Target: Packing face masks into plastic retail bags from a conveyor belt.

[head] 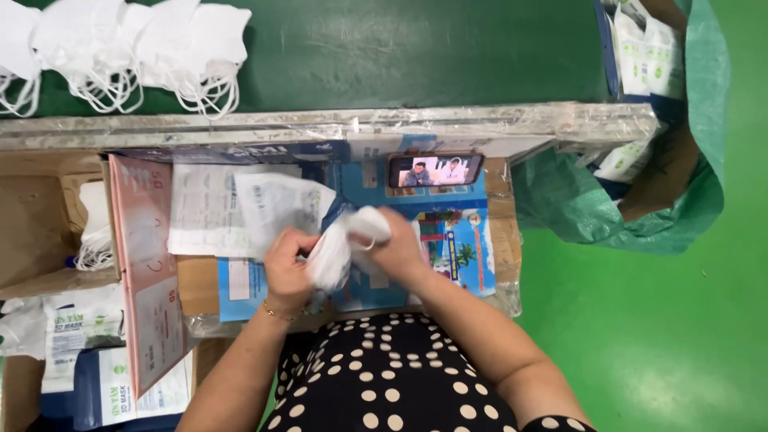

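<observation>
1. Green fills the scene: a dark green conveyor belt (416,48) runs across twelve o'clock, and bright green floor lies from three to five o'clock.
2. At two o'clock a green woven sack (704,160) sags open, with flat white packets (648,48) printed in green showing in it.
3. Along the belt's near edge runs a worn rail wrapped in clear film (320,124); below it sits the work surface, covered with a blue printed sheet (464,240) bearing colourful pictures.
4. At nine o'clock a pink flat carton board (148,272) stands on edge, beside a brown cardboard box (32,232) holding a few white masks.
5. At eleven o'clock a pile of white folded masks (136,48) with looped ear straps waits on the belt, so by my judgement plenty of work is left.
6. At seven o'clock lie filled white packets with green print (76,328), which suggests some packing is already done.
7. At the centre a clear plastic pouch with pale print (276,204) lies open-mouthed toward the hands.
8. A phone (436,170) leans at twelve o'clock of the hands, its screen lit.
9. The left hand (288,272), with a thin gold bracelet, is closed around the lower end of a bundle of white masks (336,248).
10. The right hand (396,248) clasps the bundle's upper end; the bundle sits between both hands, just at the pouch mouth, not yet inside as far as I can tell.
</observation>
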